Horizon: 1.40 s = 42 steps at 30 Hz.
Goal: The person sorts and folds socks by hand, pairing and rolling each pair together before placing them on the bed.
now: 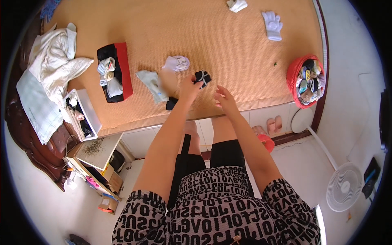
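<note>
My left hand [190,89] is closed on a small black bundle with pale stripes [203,78], which looks like a rolled-up sock, just above the woven mat. To its right, my right hand [225,100] is apart from the bundle, its fingers loosely spread and nothing in them. A pale sock [152,85] lies flat to the left of my left hand. Partly behind my left forearm is a black piece of cloth [171,103]. Farther back sits a crumpled white and lilac sock [177,63].
On the mat [245,77] stand a red and black box [126,71] of rolled socks and a red basket [292,77] of mixed socks. A white bin [92,112] is at the left edge. A white glove [272,26] lies far right. A fan [344,187] is on the floor.
</note>
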Available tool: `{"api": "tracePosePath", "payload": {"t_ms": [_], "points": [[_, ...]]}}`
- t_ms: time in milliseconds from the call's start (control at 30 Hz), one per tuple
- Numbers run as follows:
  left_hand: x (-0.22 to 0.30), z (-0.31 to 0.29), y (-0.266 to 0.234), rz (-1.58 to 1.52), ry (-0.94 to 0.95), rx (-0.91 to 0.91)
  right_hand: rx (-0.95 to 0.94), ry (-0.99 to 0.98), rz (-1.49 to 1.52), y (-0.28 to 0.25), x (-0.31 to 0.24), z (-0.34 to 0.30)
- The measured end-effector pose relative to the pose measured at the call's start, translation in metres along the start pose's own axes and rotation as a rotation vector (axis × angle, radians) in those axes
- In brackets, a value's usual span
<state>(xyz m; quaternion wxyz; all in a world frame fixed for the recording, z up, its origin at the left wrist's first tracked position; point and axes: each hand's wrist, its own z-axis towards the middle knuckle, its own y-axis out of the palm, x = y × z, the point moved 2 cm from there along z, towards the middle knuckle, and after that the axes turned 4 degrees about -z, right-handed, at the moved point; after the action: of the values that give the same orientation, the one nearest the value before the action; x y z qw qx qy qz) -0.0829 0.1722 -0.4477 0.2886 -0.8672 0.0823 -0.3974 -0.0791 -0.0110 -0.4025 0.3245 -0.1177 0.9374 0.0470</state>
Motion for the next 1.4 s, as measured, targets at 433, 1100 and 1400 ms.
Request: {"api": "tracePosePath", "payload": {"t_ms": [433, 1100, 1400], "points": [[0.138, -0.145, -0.137, -0.871, 0.244, -0.061, -0.302, -0.260, 0.207, 0.049, -0.107, -0.132], [0.224, -0.201, -0.160, -1.367, -0.120, -0.588, 0.241, -0.843, -0.102, 0.013, -0.182, -0.230], [0.272, -0.189, -0.166, -1.184, -0.262, -0.838, -0.484, -0.355, 0.856, -0.012, -0.182, -0.236]]}}
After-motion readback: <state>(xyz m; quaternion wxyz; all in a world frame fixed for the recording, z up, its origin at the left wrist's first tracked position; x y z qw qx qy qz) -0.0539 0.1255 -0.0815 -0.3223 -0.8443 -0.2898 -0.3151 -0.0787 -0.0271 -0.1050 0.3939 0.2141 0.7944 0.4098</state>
